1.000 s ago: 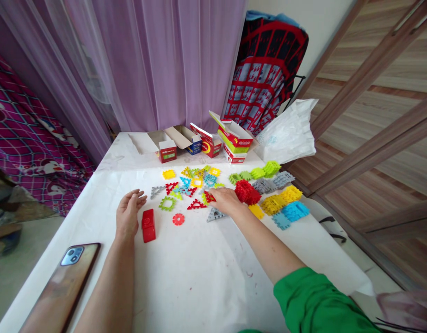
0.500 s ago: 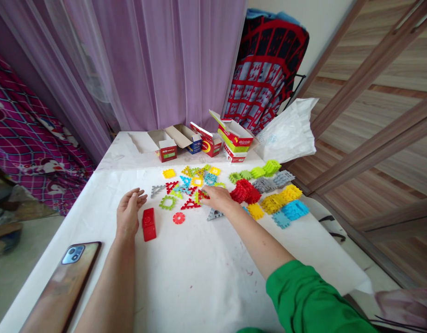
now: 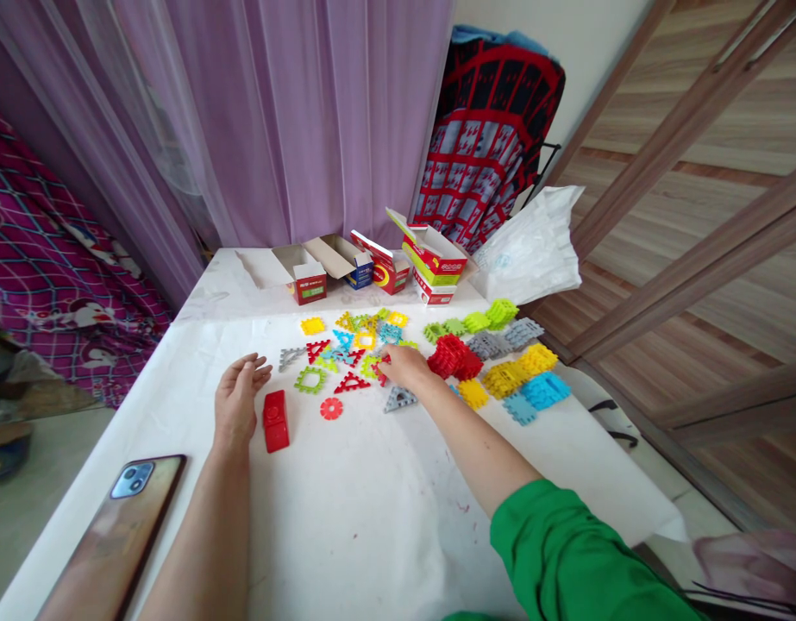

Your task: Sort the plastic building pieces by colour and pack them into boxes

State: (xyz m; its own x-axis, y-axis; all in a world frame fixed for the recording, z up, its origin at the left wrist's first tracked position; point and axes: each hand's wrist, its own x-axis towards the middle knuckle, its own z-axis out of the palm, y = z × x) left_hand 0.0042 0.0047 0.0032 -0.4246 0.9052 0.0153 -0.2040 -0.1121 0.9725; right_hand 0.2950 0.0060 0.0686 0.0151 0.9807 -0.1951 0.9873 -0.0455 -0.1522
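Red toothed piece: tucked at the fingertips of the right hand, near a loose red triangle
Right hand: fingers nearly together, honestly can't tell if gripping
Left hand: loosely open, holding nothing, near the red case-like thing
Red stack: just beside the right hand

One head-worn view here, looking forward and down over the table, left hand and right hand at middle range, phone looming close at lower left, curtain straight ahead beyond.
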